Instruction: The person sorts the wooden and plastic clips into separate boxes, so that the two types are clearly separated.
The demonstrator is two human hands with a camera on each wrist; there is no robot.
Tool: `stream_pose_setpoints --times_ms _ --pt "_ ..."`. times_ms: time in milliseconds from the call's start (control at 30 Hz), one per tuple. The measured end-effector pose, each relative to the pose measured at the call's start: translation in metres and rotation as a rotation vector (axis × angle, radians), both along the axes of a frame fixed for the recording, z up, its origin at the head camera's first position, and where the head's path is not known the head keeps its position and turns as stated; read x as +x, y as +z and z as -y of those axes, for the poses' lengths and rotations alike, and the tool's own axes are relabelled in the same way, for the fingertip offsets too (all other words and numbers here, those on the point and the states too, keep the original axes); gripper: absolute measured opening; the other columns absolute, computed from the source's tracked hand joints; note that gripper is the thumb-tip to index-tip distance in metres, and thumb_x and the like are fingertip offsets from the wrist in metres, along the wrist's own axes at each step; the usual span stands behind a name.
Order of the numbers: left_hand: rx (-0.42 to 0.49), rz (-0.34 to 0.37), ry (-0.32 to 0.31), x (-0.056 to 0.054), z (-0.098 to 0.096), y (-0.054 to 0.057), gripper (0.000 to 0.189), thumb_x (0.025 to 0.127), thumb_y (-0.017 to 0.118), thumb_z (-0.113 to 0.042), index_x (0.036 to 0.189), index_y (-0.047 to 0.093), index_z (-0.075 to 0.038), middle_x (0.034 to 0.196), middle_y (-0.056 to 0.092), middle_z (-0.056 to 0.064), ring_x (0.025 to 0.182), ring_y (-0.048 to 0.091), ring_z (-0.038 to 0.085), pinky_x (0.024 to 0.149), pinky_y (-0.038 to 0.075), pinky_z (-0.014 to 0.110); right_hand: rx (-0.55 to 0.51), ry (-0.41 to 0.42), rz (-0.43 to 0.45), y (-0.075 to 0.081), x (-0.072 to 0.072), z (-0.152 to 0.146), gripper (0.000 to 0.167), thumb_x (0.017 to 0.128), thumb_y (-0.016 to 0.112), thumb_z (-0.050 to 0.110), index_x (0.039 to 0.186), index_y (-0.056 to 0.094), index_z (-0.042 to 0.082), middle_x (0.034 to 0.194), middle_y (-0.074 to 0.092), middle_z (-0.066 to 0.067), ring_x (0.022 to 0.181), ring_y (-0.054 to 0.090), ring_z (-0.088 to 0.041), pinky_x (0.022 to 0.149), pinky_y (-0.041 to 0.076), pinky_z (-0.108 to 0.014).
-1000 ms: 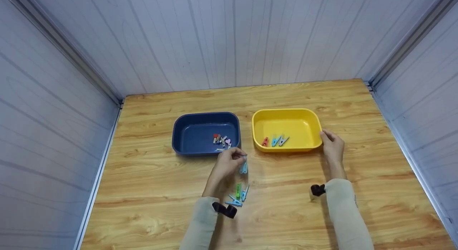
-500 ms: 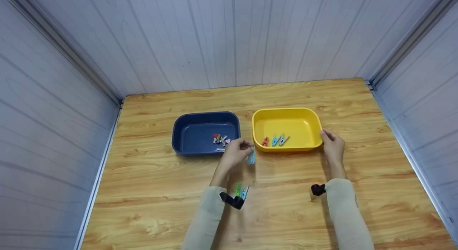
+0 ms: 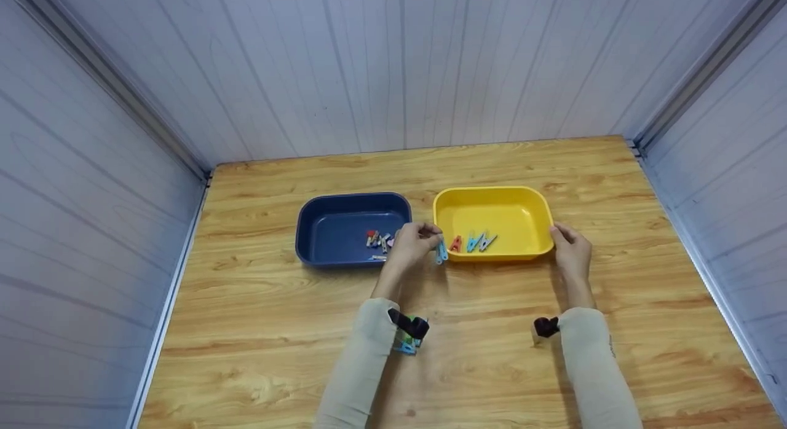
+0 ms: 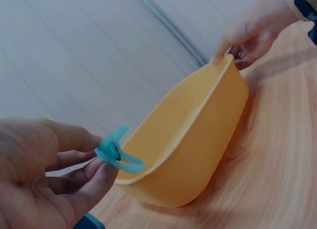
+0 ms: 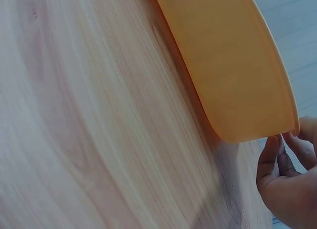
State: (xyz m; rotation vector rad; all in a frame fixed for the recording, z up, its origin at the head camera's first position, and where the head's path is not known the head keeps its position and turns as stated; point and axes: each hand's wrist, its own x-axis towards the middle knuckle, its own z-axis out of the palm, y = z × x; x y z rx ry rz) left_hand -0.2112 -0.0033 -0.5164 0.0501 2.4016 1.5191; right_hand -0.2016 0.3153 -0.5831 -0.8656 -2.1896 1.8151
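My left hand (image 3: 413,247) pinches a light blue clothespin (image 3: 441,252) between thumb and fingertips, close by the front left corner of the yellow bin (image 3: 498,257). In the left wrist view the clothespin (image 4: 118,152) overlaps the bin's near rim, its metal spring visible. My right hand (image 3: 573,251) grips the bin's right rim, thumb on one side and fingers curled beneath, as the right wrist view shows of the hand (image 5: 292,179). Inside the yellow bin lie a red clothespin (image 3: 455,244), a blue clothespin (image 3: 473,242) and a grey one (image 3: 487,242).
A dark blue bin (image 3: 335,262) with several small wooden clips (image 3: 376,238) stands to the left, partly behind my left hand. Loose blue and green clothespins (image 3: 407,348) lie on the wooden table (image 3: 258,330), partly hidden under my left forearm. Pale panels (image 3: 393,66) enclose the table.
My left hand has carried the light blue clothespin right and away from me, from beside the dark blue bin to the yellow bin's corner. My right hand stays on the rim.
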Motion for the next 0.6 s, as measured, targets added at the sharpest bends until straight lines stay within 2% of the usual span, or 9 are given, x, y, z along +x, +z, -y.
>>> stream_pose_setpoints --times_ms 267,600 --pt "-0.04 -0.039 0.033 -0.015 -0.011 -0.001 0.01 0.089 0.066 -0.017 0.096 0.068 -0.01 0.09 0.066 0.002 0.083 0.057 0.012 0.073 0.047 0.022 0.079 0.014 -0.031 -0.002 0.0 -0.002 0.039 0.093 0.062 0.03 0.124 0.064 0.005 0.115 0.064 -0.003 0.106 0.055 -0.006 0.087 0.043 -0.015" --pt "-0.05 -0.058 0.085 -0.025 -0.02 -0.001 0.009 0.089 0.066 -0.014 0.095 0.068 -0.008 0.091 0.067 0.004 0.083 0.06 0.012 0.077 0.049 0.023 0.107 0.024 -0.029 -0.004 -0.001 -0.002 0.039 0.094 0.061 0.029 0.124 0.063 0.005 0.124 0.062 -0.011 0.11 0.055 -0.01 0.09 0.044 -0.019"
